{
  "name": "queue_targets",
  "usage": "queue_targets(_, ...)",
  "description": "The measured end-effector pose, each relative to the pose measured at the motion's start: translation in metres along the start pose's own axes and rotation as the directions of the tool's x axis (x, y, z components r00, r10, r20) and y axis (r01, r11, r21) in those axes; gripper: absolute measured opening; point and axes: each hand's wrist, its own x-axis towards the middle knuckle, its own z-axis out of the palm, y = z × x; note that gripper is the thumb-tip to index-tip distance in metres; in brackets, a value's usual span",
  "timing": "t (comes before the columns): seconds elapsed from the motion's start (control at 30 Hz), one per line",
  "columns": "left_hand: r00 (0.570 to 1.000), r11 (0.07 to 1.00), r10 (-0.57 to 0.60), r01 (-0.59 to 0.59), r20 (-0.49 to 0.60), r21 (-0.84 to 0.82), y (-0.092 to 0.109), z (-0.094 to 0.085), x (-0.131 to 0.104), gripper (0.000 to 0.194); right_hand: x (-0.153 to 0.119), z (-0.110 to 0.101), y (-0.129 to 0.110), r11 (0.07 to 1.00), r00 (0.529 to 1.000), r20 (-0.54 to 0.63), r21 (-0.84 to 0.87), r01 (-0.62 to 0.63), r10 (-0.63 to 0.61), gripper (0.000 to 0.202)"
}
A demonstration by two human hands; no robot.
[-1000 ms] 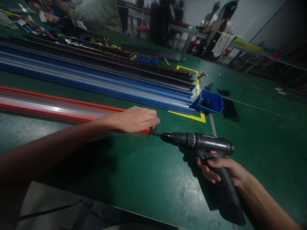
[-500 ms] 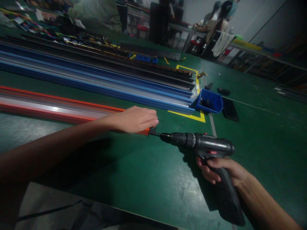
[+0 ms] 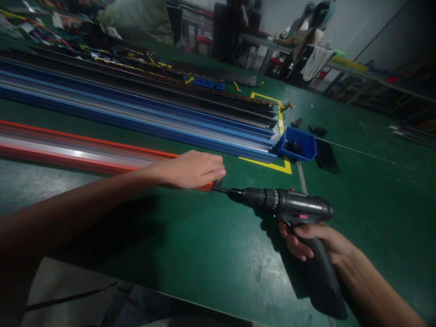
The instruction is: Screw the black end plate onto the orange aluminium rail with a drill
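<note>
The right hand grips the cordless drill, its bit lined up with the black end piece. The left hand closes over the orange profile's end on the desk, likely bracing it.

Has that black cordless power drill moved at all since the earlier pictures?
No. Judged against the open blue plastic bin on the table, the black cordless power drill shows no visible shift in any direction.

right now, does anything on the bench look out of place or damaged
The blue bin sits across the yellow tape, breaking its outline, and the wires at far left lie jumbled. No damage shows on the drill or orange rail.
</note>
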Motion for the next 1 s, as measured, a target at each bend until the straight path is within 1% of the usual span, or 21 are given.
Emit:
queue_targets(0.13, 1.0, 1.0, -0.001, 0.001, 0.002, 0.002, -0.0008, 0.0009, 0.0002, 0.05, -0.0003, -0.0005, 0.0004, 1.0, 1.0, 0.012, 0.003, 0.0, 0.0, 0.022)
queue_targets(0.43, 1.0, 1.0, -0.005, 0.005, 0.003, 0.015, -0.0001, 0.0, 0.0002, 0.049, -0.0012, -0.0001, 0.0004, 1.0, 1.0, 0.0, 0.003, -0.002, 0.002, 0.022)
queue_targets(0.53, 1.0, 1.0, 0.002, -0.002, -0.01, 0.013, -0.0005, 0.0005, 0.0003, 0.05, -0.0008, 0.0, 0.0012, 1.0, 1.0, 0.015, 0.003, 0.019, -0.02, 0.024)
queue_targets(0.7, 1.0, 1.0, 0.006, -0.006, -0.021, 0.001, -0.0027, 0.0024, 0.0002, 0.05, 0.0001, -0.0013, 0.0014, 1.0, 0.999, 0.045, 0.008, 0.012, -0.012, 0.025)
queue_targets(1.0, 1.0, 1.0, 0.001, -0.001, -0.011, -0.002, -0.0027, 0.002, 0.0002, 0.05, -0.0012, -0.001, 0.0018, 1.0, 0.999, 0.038, 0.007, 0.018, -0.018, 0.027)
